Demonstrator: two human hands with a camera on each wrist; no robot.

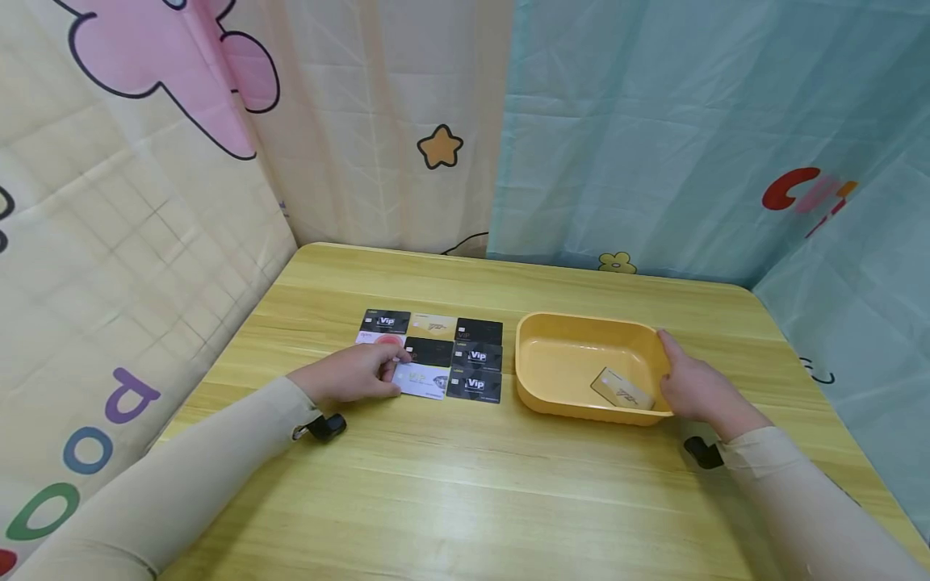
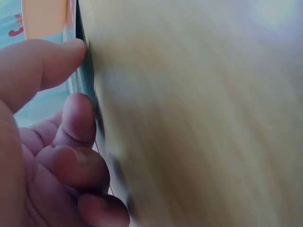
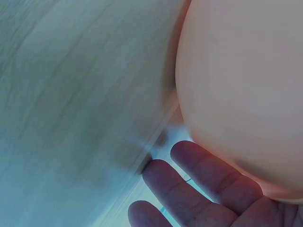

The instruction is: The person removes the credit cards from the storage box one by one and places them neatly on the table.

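Note:
Several bank-style cards lie close together in rows on the table. My left hand (image 1: pixel 353 374) is at their left side, its fingertips touching the white VIP card (image 1: pixel 424 382) and the black card (image 1: pixel 430 353) above it; its fingers are loosely bent in the left wrist view. Partly under that hand is a pink and red card (image 1: pixel 381 338). My right hand (image 1: pixel 695 386) holds the right rim of a yellow plastic basin (image 1: pixel 559 321), with fingers (image 3: pixel 180 189) along its outer wall. A gold card (image 1: pixel 622 390) lies inside the basin.
A dark Vip card (image 1: pixel 386 321), a gold card (image 1: pixel 433 325) and a black VIP card (image 1: pixel 479 331) form the back row. Two dark Vip cards fill the right column below. Printed curtains (image 1: pixel 617 121) border the wooden table (image 1: pixel 465 500) at the back and sides.

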